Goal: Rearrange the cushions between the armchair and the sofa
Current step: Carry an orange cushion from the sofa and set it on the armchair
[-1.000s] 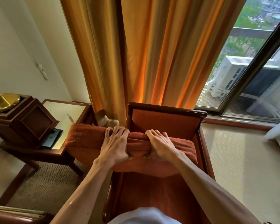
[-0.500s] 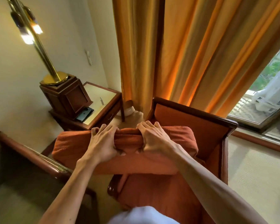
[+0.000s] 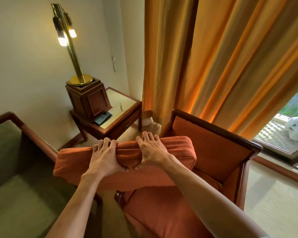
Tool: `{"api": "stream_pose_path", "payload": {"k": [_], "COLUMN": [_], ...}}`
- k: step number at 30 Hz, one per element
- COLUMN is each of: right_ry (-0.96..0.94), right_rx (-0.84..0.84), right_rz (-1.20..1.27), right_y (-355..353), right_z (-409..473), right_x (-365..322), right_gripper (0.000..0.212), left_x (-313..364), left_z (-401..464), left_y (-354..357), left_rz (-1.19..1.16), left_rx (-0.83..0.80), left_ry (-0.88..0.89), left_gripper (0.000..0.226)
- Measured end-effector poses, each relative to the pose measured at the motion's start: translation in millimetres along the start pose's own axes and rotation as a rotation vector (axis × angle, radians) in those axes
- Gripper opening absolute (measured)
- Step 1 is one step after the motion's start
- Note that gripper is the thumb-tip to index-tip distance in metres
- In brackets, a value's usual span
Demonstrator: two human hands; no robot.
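A: The left hand [image 3: 105, 158] and right hand [image 3: 152, 152] both clamp the top edge of the orange cushion [image 3: 177, 149], held in the air between the armchair [image 3: 218, 148] and the sofa [image 3: 10, 167]

B: How does it handle?

A: Soft and bulky, I'd judge; the fabric bunches under the fingers, so that long edge suits two hands

B: And the room?

A: Tight: a side worktop [image 3: 122, 107] with a lamp [image 3: 70, 47] behind it, curtains [image 3: 222, 54] by the window, carpet below

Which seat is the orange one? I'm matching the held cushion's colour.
The armchair by the curtain is orange; the sofa on the left is olive green.
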State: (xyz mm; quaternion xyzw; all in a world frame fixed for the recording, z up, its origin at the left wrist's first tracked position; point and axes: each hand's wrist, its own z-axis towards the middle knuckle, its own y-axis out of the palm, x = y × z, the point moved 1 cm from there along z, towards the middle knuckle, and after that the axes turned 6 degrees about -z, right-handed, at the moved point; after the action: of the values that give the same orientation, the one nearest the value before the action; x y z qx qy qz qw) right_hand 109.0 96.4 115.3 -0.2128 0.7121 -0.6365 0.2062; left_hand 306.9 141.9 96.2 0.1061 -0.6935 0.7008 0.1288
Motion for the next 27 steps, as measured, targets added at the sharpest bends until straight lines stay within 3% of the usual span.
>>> {"api": "stream_pose_path", "payload": {"k": [6, 14, 21, 27], "right_ry": [-0.095, -0.308, -0.552, -0.842], "right_rx": [0.025, 0.003, -0.114, -0.135], "right_rz": [-0.045, -0.203, -0.030, -0.047], "right_y": [-13, -28, -11, 16], "right_z": [4, 42, 93, 146], "right_x": [-48, -197, -349, -503], "right_gripper": [0.098, 0.085, 0.076, 0.077], "left_x": [-41, -157, -278, -375], "left_z": [-34, -126, -229, -318], "left_y": [-5, -48, -95, -127], "left_rz": [0.006, -0.140, -0.087, 0.015], "left_rx": [-0.010, -0.019, 0.084, 0.123], "left_ry": [0.031, -0.093, -0.341, -0.628], "left_gripper": [0.097, 0.089, 0.083, 0.079]}}
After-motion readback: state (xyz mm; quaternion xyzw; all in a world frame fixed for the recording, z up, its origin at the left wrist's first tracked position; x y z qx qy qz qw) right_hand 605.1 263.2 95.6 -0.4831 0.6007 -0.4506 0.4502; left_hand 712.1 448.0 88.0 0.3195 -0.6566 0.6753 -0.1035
